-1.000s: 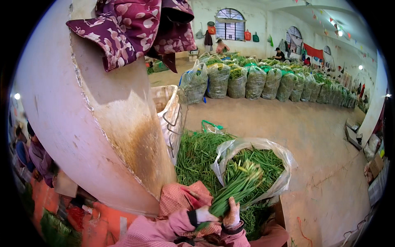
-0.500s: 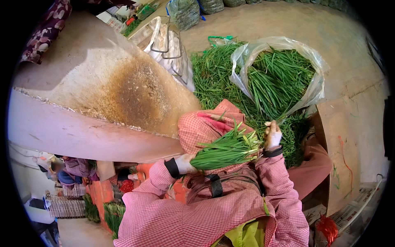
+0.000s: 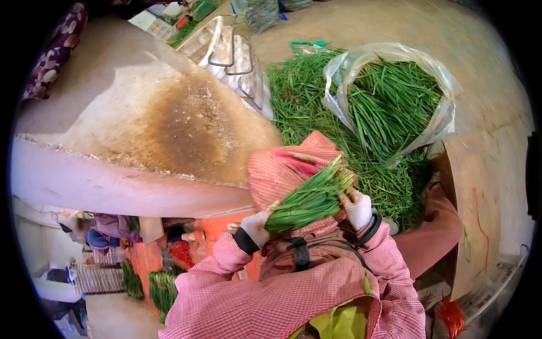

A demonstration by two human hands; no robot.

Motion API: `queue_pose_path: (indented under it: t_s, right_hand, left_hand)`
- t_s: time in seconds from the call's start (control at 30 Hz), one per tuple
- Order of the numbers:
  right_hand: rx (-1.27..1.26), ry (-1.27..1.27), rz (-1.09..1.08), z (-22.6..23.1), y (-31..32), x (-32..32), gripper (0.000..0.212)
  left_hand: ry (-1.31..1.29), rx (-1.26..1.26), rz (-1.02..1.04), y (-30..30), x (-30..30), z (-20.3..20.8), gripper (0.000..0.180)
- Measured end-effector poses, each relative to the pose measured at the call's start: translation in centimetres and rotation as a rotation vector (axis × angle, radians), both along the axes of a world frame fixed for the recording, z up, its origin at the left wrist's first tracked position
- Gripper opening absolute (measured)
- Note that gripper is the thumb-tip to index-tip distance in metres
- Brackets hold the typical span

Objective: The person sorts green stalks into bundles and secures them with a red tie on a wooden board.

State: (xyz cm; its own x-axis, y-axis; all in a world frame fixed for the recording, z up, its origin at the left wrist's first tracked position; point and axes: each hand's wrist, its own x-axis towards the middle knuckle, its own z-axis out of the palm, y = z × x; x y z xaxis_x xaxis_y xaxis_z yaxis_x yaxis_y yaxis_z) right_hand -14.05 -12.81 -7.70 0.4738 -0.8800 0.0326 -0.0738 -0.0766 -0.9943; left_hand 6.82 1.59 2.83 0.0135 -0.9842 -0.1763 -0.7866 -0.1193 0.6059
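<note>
over checked cloth point(image 3: 270, 176), right hand point(image 3: 358, 210) — back at stalks point(image 3: 309, 201)

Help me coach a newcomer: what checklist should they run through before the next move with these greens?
1. Left hand on the green bundle: ok, gripping its leafy end.
2. Right hand at the pale stem end: ok, touching it.
3. Stem ends even: cannot tell, partly covered.
4. Bundle tied: cannot tell, no tie shows.
5. Clear plastic bag open: ok, greens visible inside.
6. More greens nearby: ok, a loose pile lies beside the bag.
</note>
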Motion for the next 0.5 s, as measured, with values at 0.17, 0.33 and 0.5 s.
queue_pose_path:
  t_s: [0.17,0.33,0.5]
  right_hand:
    - [0.330,-0.262,-0.214,-1.4,-0.1,0.1,0.020]
    - [0.409,0.013,-0.469,-5.8,-6.8,-9.4,0.013]
    - [-0.585,0.765,0.195,3.7,-4.1,-6.9,0.079]
  left_hand:
    - [0.284,0.024,0.162,0.2,0.1,-1.0,0.054]
    - [-0.118,-0.103,-0.107,-0.2,0.9,0.8,0.065]
    - [-0.300,0.086,-0.131,-1.2,0.3,1.7,0.065]
